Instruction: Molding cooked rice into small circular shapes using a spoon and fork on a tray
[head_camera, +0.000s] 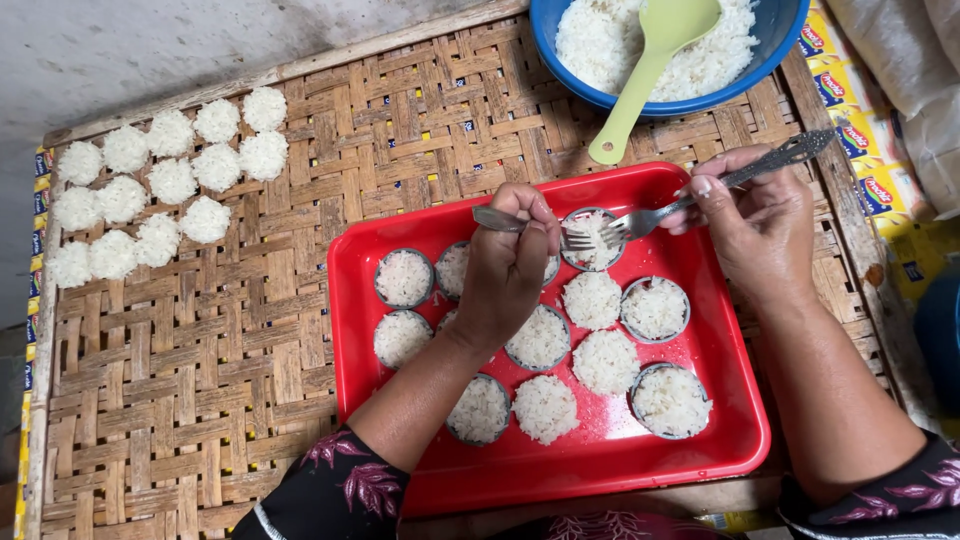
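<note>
Forks are held in both hands over a glossy red plastic tray (700, 440), rectangular w/ rounded corners, set on a woven bamboo mat (200, 380) of flat interlaced strips. Left hand (510, 265) is curled tight round a metal fork (520, 225), fist closed, tines pointing to 3 o'clock. Right hand (755, 215) is pinched shut on a second fork (720, 180) w/ patterned handle, handle running toward 2 o'clock, tines toward 9. Both sets of tines are met at a small round metal mould (592, 240) packed w/ white rice, near the tray's 12 o'clock edge. Approx. a dozen similar rice discs (605, 360) are seen in the tray, grainy and flat-topped; some sit in dark-rimmed moulds, some bare. At 10 o'clock on the mat, turned-out rice cakes (165, 185) are laid in loose rows, touching or just beside each other. At 12–1 o'clock a blue bowl (790, 30) of loose cooked rice is set, w/ a pale green plastic spoon (650, 70) resting in it, handle over the rim.
</note>
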